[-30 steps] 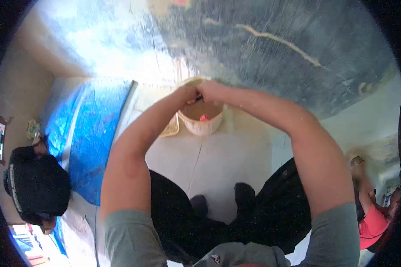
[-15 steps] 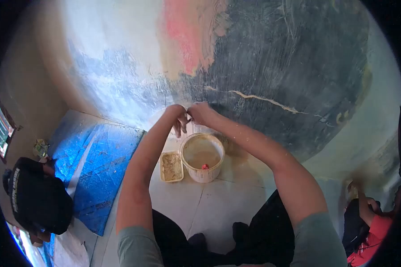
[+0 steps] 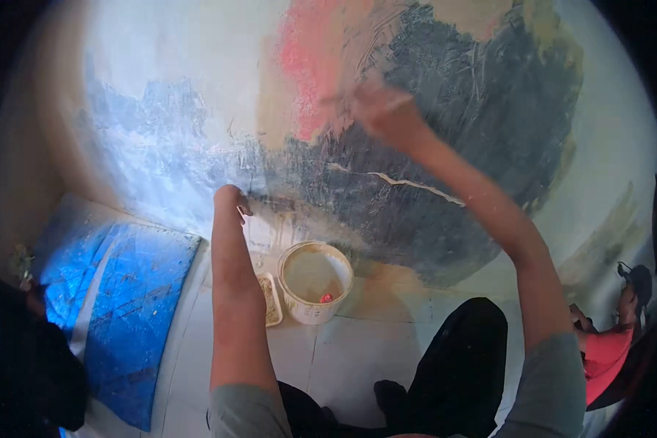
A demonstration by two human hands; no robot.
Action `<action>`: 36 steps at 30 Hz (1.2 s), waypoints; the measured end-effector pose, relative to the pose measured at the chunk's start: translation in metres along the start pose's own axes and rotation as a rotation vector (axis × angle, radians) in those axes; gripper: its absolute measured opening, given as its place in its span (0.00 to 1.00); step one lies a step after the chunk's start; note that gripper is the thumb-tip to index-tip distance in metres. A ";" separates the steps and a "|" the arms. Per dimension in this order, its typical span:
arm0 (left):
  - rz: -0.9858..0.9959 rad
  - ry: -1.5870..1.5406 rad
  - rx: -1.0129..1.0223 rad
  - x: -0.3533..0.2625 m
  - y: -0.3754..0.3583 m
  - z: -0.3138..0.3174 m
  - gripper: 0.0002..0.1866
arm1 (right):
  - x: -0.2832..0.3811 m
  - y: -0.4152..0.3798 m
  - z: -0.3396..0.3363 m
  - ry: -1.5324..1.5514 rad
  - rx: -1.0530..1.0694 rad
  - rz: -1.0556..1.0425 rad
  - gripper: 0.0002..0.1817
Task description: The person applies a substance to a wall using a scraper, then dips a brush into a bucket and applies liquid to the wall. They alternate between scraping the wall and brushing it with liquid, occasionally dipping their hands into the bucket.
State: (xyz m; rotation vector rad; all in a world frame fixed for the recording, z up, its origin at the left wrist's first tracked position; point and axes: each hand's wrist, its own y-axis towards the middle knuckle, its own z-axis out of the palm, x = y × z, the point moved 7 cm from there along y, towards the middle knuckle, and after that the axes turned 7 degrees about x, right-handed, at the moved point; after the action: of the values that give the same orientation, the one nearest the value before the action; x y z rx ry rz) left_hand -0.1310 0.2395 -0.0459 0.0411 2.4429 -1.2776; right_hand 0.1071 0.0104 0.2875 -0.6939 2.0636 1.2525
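Observation:
My right hand (image 3: 387, 109) is raised against the wall, where the pink patch (image 3: 310, 69) meets the dark grey area (image 3: 445, 80). It is smeared by motion but looks closed, with a faint thin shape at its left that I cannot make out. Lower down, my left hand (image 3: 232, 198) hangs bent at the wrist close to the whitish lower wall. Only a few fingertips show beside it, and what it holds, if anything, is hidden. Below and between the hands stands a white bucket (image 3: 315, 310) of murky liquid, with a small red thing (image 3: 326, 298) inside it.
A shallow tray (image 3: 273, 301) with crumbly beige material sits left of the bucket, partly behind my left forearm. A pale crack (image 3: 409, 181) crosses the grey wall. Blue sheeting (image 3: 135, 314) lies at left beside a person in black (image 3: 29, 358). Another person in red (image 3: 607, 354) is at right.
My hands were together above the bucket and have parted. The right one swung up the wall; the left one moved left. The view has shifted, and the person in black sits further left in it.

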 end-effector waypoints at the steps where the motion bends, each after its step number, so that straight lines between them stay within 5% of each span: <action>1: 0.053 -0.279 0.097 -0.002 -0.001 0.009 0.18 | -0.030 0.005 -0.004 -0.128 -0.025 0.116 0.07; 2: 0.080 -0.264 0.110 -0.001 0.011 0.013 0.18 | -0.052 0.011 -0.007 -0.155 -0.006 0.111 0.07; 4: 0.092 -0.389 0.132 0.004 0.035 0.025 0.20 | -0.081 0.014 -0.039 -0.232 -0.346 0.174 0.12; 7: -0.058 -0.129 0.148 0.008 0.048 0.037 0.19 | -0.042 -0.001 -0.017 -0.202 -0.014 0.057 0.11; 10: 0.066 -0.027 -0.050 -0.017 0.057 0.031 0.16 | -0.035 -0.002 -0.013 -0.165 -0.027 -0.222 0.09; 14: 0.106 0.159 -0.203 -0.044 0.061 0.023 0.14 | -0.086 0.009 -0.037 -0.262 -0.228 0.211 0.08; 20: 0.045 -0.233 0.078 -0.036 0.006 0.039 0.18 | -0.062 0.028 -0.011 -0.299 0.038 -0.295 0.07; 22: 0.074 -0.158 0.041 -0.039 0.001 0.030 0.24 | -0.095 0.040 -0.042 -0.281 -0.287 0.093 0.10; 26: 0.070 -0.052 -0.037 -0.043 -0.022 0.017 0.24 | -0.044 0.036 -0.018 -0.137 0.002 -0.279 0.11; 29: 0.080 -0.060 -0.096 -0.045 -0.041 0.013 0.23 | -0.053 0.043 -0.022 -0.253 -0.039 -0.258 0.11; 31: 0.119 0.098 -0.181 -0.048 -0.049 0.006 0.24 | -0.081 0.042 -0.034 -0.302 -0.225 0.124 0.10; 32: 0.125 0.153 -0.211 -0.046 -0.053 0.003 0.24 | -0.075 0.037 -0.028 -0.294 -0.233 0.130 0.10; 34: 0.094 0.031 -0.132 -0.044 -0.038 0.004 0.21 | -0.020 0.016 -0.011 -0.085 -0.104 -0.566 0.11; 36: 0.080 -0.010 -0.094 -0.047 -0.034 0.007 0.20 | -0.042 0.023 -0.017 -0.128 -0.079 -0.402 0.12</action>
State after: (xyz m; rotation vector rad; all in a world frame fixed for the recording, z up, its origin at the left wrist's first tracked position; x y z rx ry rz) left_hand -0.0916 0.2206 -0.0064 0.1057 2.4634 -1.1256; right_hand 0.1151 0.0097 0.3374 -0.9819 1.6734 1.1162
